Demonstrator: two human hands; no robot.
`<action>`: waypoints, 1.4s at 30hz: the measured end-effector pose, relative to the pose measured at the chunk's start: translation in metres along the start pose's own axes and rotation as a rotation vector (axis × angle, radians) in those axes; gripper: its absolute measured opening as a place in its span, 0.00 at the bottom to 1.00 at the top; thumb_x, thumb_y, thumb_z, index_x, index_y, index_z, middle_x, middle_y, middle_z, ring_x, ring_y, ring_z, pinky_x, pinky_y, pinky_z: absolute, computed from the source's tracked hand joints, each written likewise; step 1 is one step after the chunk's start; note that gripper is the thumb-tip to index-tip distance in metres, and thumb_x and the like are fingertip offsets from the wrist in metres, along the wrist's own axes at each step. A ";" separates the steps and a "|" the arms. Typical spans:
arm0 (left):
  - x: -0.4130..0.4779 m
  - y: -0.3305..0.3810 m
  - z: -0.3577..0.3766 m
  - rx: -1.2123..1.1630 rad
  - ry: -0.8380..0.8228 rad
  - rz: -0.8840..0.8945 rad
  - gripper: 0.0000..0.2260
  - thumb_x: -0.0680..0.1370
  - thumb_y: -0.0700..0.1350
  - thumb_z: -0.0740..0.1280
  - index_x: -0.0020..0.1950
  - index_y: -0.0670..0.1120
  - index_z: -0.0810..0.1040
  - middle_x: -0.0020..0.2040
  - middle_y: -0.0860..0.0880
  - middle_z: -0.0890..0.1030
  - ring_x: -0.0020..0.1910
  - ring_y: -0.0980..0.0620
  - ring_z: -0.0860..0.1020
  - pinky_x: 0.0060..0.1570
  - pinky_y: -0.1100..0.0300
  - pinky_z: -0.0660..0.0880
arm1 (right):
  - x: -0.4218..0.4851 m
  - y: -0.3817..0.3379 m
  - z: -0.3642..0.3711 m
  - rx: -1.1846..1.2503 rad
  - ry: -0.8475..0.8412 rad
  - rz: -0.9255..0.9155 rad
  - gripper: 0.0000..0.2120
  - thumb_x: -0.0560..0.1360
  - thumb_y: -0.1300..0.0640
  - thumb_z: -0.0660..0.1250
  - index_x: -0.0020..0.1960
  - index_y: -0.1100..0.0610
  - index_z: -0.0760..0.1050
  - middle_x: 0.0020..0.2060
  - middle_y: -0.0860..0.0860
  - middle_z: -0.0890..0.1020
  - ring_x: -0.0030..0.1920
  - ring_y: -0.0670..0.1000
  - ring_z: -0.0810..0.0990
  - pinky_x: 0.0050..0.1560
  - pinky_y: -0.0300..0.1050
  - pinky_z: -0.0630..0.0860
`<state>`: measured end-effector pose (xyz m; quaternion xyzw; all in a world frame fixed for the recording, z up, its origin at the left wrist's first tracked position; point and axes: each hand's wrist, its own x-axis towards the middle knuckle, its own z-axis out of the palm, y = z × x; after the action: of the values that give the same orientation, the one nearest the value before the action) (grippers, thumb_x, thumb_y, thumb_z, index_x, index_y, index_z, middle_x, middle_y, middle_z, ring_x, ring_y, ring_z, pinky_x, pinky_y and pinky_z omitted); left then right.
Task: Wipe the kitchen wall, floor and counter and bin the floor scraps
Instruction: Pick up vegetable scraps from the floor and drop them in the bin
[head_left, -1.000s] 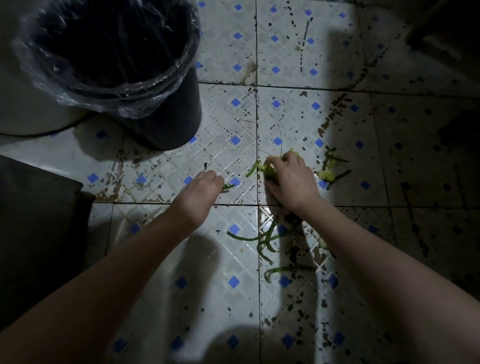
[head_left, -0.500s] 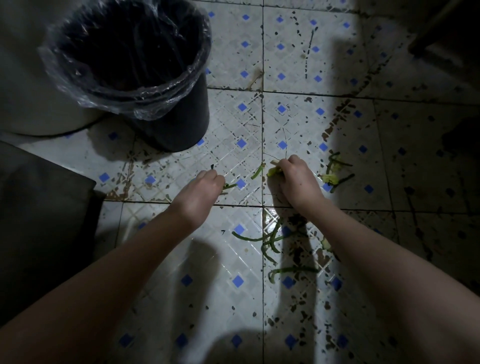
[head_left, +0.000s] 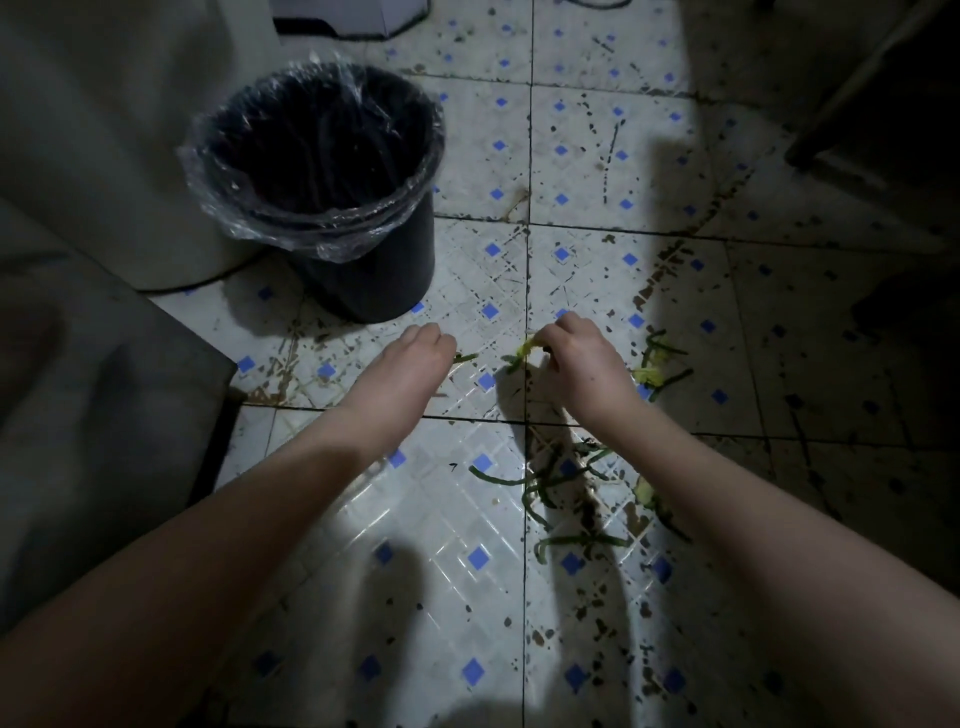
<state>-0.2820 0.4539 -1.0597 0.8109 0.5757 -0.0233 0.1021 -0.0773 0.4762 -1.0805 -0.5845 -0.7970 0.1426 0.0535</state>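
— Where is the bin (head_left: 374, 270)?

— At eleven o'clock from the hands, standing upright on the tiled floor (head_left: 457, 582), with a clear liner folded over its rim.

— And the right hand (head_left: 582, 364)?

— Its thumb and fingers are curled in, pinching a yellow-green scrap (head_left: 524, 353) that hangs at its nine o'clock.

— The left hand (head_left: 410, 358)?

— Knuckles up, fingers bent under. A green sliver (head_left: 465, 357) pokes out at three o'clock from the fingertips. I cannot tell whether it is gripped or only touched.

— What else is on the floor?

— Long green strips (head_left: 561, 478) lie at six o'clock of the right hand, beside that forearm. A smaller cluster (head_left: 660, 364) lies at its three o'clock.
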 end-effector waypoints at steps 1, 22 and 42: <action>-0.001 0.000 -0.005 0.006 0.010 0.001 0.16 0.72 0.27 0.64 0.54 0.43 0.70 0.55 0.45 0.71 0.55 0.47 0.69 0.48 0.59 0.67 | -0.001 -0.002 -0.005 -0.006 0.008 -0.022 0.18 0.72 0.73 0.61 0.60 0.61 0.74 0.52 0.57 0.74 0.52 0.58 0.71 0.45 0.52 0.74; -0.006 -0.046 -0.144 0.155 0.304 -0.123 0.17 0.71 0.24 0.60 0.56 0.39 0.69 0.57 0.40 0.70 0.57 0.42 0.69 0.51 0.54 0.67 | 0.057 -0.083 -0.119 0.040 0.312 -0.238 0.15 0.72 0.73 0.61 0.54 0.63 0.78 0.49 0.59 0.77 0.48 0.59 0.75 0.45 0.55 0.76; 0.037 -0.105 -0.126 0.099 0.320 -0.362 0.20 0.70 0.26 0.64 0.59 0.39 0.69 0.59 0.40 0.70 0.59 0.40 0.69 0.56 0.49 0.68 | 0.153 -0.151 -0.119 0.122 0.298 -0.301 0.16 0.72 0.70 0.60 0.55 0.60 0.78 0.53 0.58 0.76 0.52 0.59 0.75 0.50 0.51 0.74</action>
<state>-0.3784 0.5459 -0.9571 0.6918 0.7187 0.0594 -0.0363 -0.2330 0.5995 -0.9361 -0.4694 -0.8483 0.0934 0.2266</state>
